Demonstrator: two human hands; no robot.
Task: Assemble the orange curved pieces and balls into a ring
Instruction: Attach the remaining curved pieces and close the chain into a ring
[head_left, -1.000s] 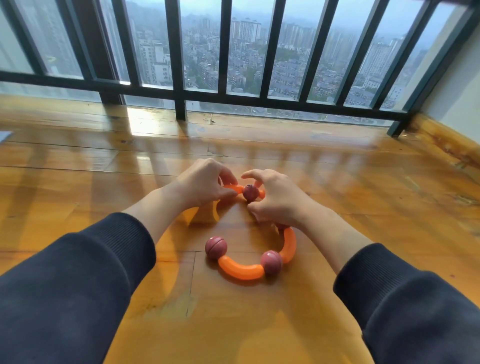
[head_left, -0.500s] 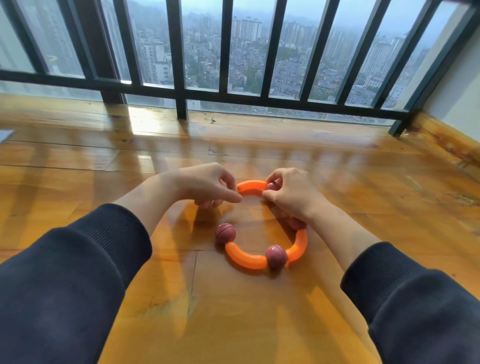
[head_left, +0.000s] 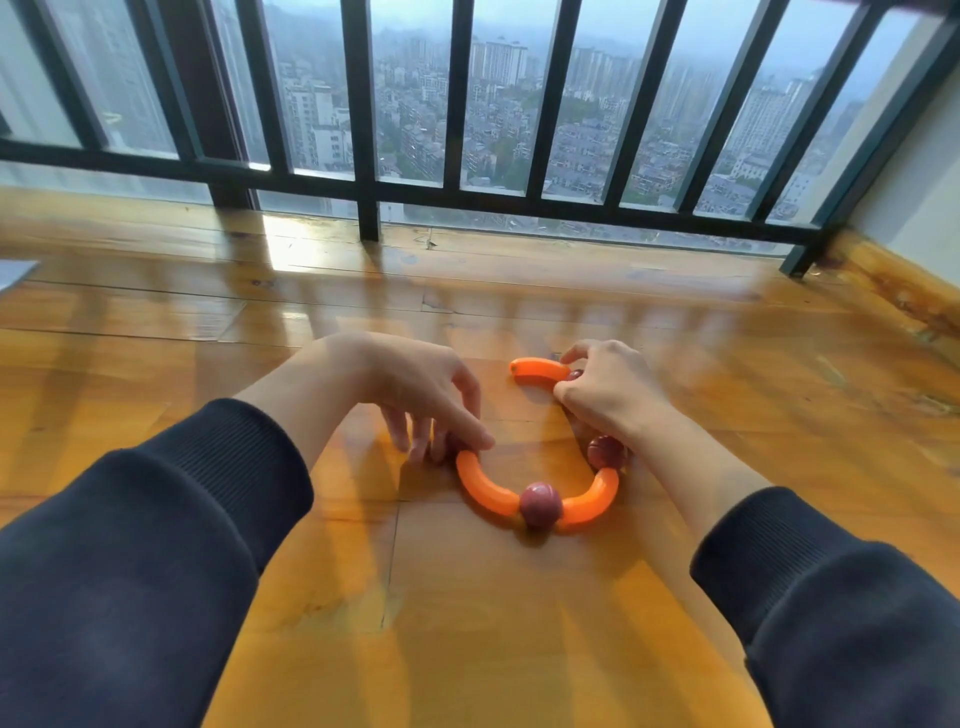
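My left hand (head_left: 415, 395) rests on the wooden floor (head_left: 519, 623) with its fingertips pinched around the left end of the chain; a dark ball there is mostly hidden under my fingers. From that grip an orange curved piece (head_left: 483, 488) sweeps down to a maroon ball (head_left: 541, 504) nearest me, then a second curved piece (head_left: 592, 499) rises to another ball (head_left: 605, 451) just under my right wrist. My right hand (head_left: 608, 389) is closed on a ball that barely shows at the near end of a third orange piece (head_left: 540, 370), which lies beyond my left fingers, its far end free. A gap separates that end from my left hand.
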